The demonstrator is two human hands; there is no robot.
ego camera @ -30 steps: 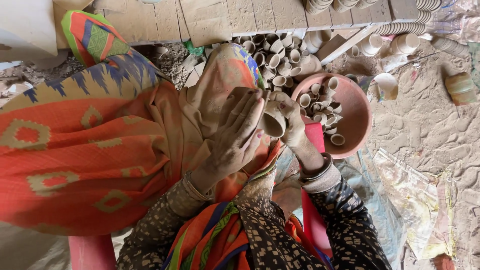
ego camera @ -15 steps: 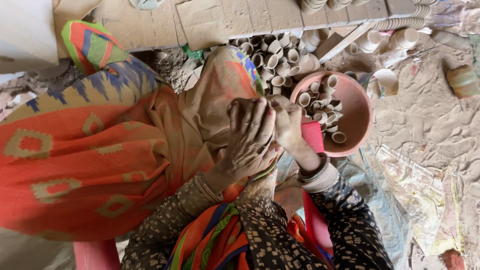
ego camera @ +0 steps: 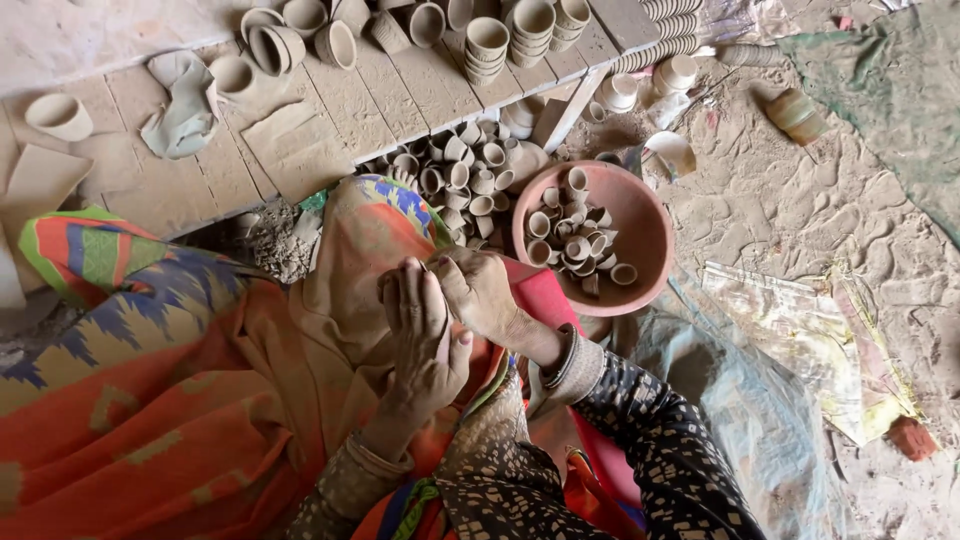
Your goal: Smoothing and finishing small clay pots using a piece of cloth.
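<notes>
A person sits on a dusty dirt floor (ego camera: 800, 220), seen from above, with a wide orange patterned cloth (ego camera: 150, 400) spread over the lap and filling the lower left. Across the top runs a low wooden plank shelf (ego camera: 330, 110), grey with clay dust, carrying loose and stacked unfired clay cups (ego camera: 487, 40) and a crumpled grey rag (ego camera: 185, 105). Under its front edge lies a heap of small clay cups (ego camera: 460, 165). To the right of the knees sits a round pinkish-red basin (ego camera: 640, 225), holding more small clay cups (ego camera: 575, 240) tumbled on their sides. Crumpled plastic sheeting (ego camera: 790, 330) lies on the floor at the right. Both arms wear dark sleeves with a pale speckled print, and they meet in the middle of the view, just left of the basin. The left hand (ego camera: 425, 340) is raised with its fingers together and curved, its palm turned toward the right hand (ego camera: 478, 290), which presses against it with bent fingers. The two hands are closed together around something small between them; it is hidden by the fingers, so I cannot tell what it is. A bangle (ego camera: 565, 355) circles the right wrist.
</notes>
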